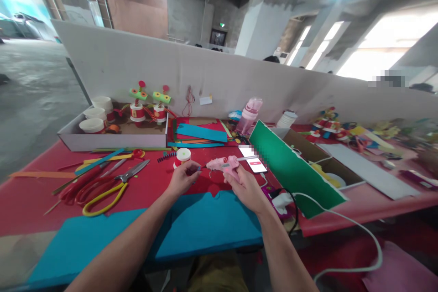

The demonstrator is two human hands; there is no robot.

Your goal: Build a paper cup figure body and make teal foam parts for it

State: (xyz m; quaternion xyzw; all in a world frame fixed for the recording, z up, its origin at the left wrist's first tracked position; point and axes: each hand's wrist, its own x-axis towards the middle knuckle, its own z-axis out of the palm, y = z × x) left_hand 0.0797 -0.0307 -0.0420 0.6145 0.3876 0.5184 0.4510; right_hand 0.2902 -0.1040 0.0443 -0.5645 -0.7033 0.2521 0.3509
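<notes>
A pink hot glue gun (pixel 215 163) is in my right hand (pixel 242 183), whose fingers wrap its handle. A clear glue stick (pixel 244 159) sticks out of its back. The gun's nozzle points left, close to the fingertips of my left hand (pixel 185 178). Those fingers pinch a small dark bluish piece (pixel 199 169), mostly hidden, perhaps a folded paper strip. Just behind my left hand stands a white and red paper cup (pixel 183 156). A dark folded paper spring (pixel 166 157) extends to the cup's left. Below my hands lies a red rounded paper piece (pixel 214 190).
Scissors (pixel 132 172) and yellow-handled pliers (pixel 106 200) lie left. A box (pixel 112 141) holds cups and cup figures. Blue sheets (pixel 208 223) cover the front edge. A phone (pixel 255 163), power strip (pixel 280 205), white cable (pixel 356 223) and green board (pixel 294 169) stand right.
</notes>
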